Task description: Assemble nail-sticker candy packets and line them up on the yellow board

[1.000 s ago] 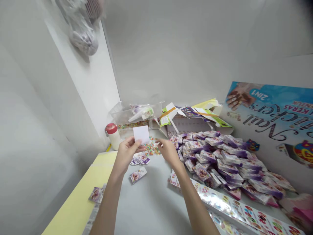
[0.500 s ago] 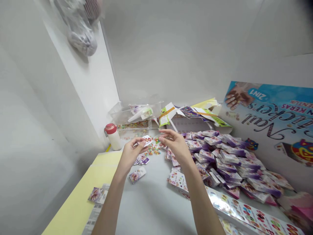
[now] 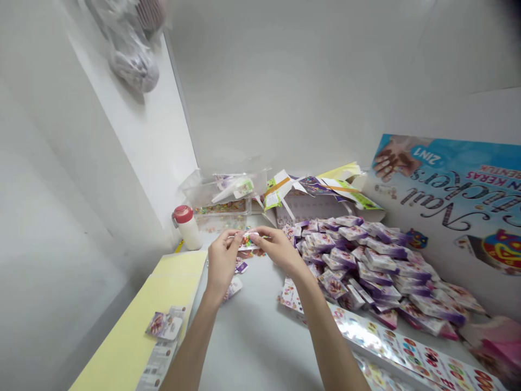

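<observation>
Above the white counter [image 3: 254, 342], fingers [image 3: 236, 237] of the left hand [image 3: 222, 266] and right hand [image 3: 279, 251] pinch opposite ends of a crosswise sticker card [image 3: 249, 240].

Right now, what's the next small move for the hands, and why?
Probably ease the small sticker card toward you, clear of the loose colourful pieces: the left hand and right hand both pinch it just above them, close to the purple-and-white packet pile.
</observation>
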Demonstrator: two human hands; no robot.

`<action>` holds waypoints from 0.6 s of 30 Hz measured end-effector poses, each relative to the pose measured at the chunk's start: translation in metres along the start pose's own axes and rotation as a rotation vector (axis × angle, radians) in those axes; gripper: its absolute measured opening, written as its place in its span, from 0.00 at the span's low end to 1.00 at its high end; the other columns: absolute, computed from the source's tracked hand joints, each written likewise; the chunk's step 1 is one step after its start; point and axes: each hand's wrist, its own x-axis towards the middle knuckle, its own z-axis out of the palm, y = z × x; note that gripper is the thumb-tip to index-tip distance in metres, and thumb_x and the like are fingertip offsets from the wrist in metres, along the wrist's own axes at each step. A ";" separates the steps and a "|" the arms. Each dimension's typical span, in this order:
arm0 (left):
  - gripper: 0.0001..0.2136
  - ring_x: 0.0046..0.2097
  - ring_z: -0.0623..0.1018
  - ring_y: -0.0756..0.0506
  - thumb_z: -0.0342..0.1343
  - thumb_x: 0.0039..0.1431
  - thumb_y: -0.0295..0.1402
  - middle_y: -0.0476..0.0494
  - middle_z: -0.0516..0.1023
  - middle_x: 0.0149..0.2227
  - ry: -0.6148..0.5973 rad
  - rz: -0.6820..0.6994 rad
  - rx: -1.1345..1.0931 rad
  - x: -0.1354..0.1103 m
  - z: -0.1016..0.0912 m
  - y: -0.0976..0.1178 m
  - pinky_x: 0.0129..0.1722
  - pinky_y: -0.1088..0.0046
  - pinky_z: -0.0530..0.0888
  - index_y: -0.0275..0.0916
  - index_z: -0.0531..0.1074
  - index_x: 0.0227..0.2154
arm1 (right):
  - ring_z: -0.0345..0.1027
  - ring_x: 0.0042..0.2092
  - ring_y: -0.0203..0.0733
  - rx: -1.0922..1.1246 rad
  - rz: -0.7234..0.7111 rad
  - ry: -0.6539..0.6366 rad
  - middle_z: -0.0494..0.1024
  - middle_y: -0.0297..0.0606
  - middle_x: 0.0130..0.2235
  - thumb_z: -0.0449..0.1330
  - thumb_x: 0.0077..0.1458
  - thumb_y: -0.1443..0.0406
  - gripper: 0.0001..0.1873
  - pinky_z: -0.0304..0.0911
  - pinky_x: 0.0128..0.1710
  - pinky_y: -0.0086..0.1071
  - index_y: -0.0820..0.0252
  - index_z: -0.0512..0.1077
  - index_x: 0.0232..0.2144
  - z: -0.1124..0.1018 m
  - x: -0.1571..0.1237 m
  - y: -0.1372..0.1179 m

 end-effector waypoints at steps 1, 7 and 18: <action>0.15 0.22 0.77 0.49 0.57 0.52 0.44 0.50 0.77 0.23 0.014 0.015 0.022 0.000 0.000 -0.001 0.20 0.77 0.73 0.35 0.72 0.32 | 0.65 0.25 0.35 0.000 -0.012 0.009 0.72 0.34 0.27 0.58 0.51 0.53 0.18 0.61 0.25 0.28 0.62 0.75 0.34 0.001 0.000 0.000; 0.19 0.36 0.80 0.45 0.57 0.54 0.41 0.44 0.80 0.36 -0.159 0.063 0.017 0.000 -0.006 0.005 0.31 0.71 0.79 0.38 0.70 0.47 | 0.66 0.25 0.35 0.083 -0.025 0.102 0.74 0.35 0.29 0.60 0.50 0.55 0.15 0.62 0.23 0.27 0.60 0.74 0.35 0.002 0.003 0.002; 0.13 0.29 0.80 0.47 0.62 0.50 0.38 0.47 0.80 0.29 -0.201 0.023 -0.077 -0.001 -0.012 0.013 0.33 0.67 0.79 0.35 0.72 0.35 | 0.69 0.25 0.33 0.212 -0.037 0.016 0.73 0.32 0.30 0.64 0.48 0.56 0.14 0.64 0.26 0.27 0.60 0.73 0.34 -0.006 -0.002 -0.004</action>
